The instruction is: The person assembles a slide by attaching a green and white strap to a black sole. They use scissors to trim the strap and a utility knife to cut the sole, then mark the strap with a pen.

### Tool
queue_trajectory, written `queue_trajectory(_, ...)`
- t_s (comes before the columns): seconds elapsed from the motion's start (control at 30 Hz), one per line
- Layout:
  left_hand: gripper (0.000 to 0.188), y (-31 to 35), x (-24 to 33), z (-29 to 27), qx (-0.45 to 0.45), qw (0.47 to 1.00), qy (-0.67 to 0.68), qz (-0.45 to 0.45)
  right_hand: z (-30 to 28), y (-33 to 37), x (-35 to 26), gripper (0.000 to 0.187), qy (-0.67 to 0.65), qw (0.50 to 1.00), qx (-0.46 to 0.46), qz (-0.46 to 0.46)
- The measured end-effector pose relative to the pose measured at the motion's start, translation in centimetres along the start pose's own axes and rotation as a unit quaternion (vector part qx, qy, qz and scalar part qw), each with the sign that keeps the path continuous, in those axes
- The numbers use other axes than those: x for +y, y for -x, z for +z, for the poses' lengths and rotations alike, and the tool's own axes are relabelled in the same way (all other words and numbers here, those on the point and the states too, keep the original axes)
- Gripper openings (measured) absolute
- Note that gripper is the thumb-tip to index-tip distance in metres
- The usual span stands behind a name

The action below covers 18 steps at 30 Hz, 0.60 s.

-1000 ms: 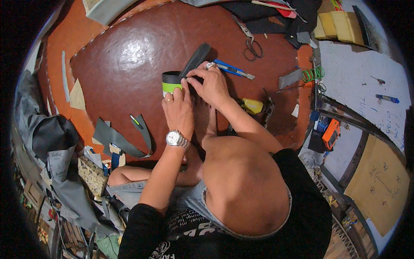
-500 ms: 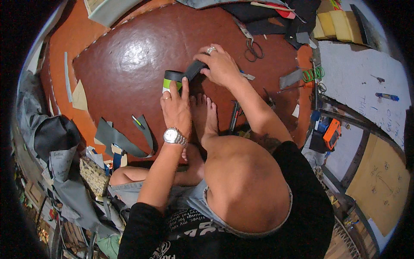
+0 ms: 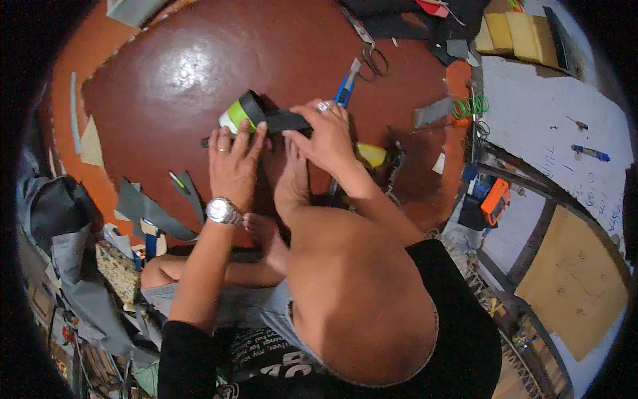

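Observation:
A short cylinder (image 3: 239,112), black at one end with a green band and a white end, lies tilted on the reddish-brown work surface. My left hand (image 3: 234,163) rests palm down against it, fingers stretched out. A flat black strip (image 3: 284,122) runs from the cylinder toward my right hand (image 3: 327,136), whose fingers and thumb close over its far end. What looks like a dark strip end shows left of my left fingertips. Just beyond my right hand lies a blue box cutter (image 3: 345,88). My bare foot (image 3: 292,176) is under the strip.
Scissors (image 3: 373,56) lie at the far right of the surface. Grey offcuts (image 3: 153,206) sit at left with a green-tipped tool. A yellow object (image 3: 371,155) is beside my right forearm. Yellow foam blocks (image 3: 515,33) and an orange device (image 3: 495,201) stand at right.
The black strip, bent up from the cylinder before, now stretches flatter to the right. The cylinder has tipped. The box cutter and yellow object show more fully.

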<state>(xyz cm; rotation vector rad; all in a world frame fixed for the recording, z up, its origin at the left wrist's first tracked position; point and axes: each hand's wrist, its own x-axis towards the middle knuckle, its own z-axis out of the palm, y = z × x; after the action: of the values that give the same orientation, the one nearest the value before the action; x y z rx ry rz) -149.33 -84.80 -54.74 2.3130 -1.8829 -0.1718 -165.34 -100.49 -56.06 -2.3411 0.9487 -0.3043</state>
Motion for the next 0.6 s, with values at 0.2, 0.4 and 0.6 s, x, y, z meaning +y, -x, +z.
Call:
queue_trajectory(0.2,0.061,0.3,0.3,0.6,0.006,1.0,-0.01,-0.005,1.6,0.0,0.1,0.032,-0.065,0.997,0.047,-0.02)
queue_trajectory(0.4,0.065,-0.3,1.0,-0.3,-0.03,0.999,-0.032,-0.011,1.7,0.2,0.2,0.031,-0.065,0.997,0.046,-0.01)
queue_trajectory(0.6,0.067,-1.8,1.7,-2.3,-0.109,0.993,-0.031,-0.013,2.0,0.1,0.3,0.03,-0.099,0.995,0.02,0.021)
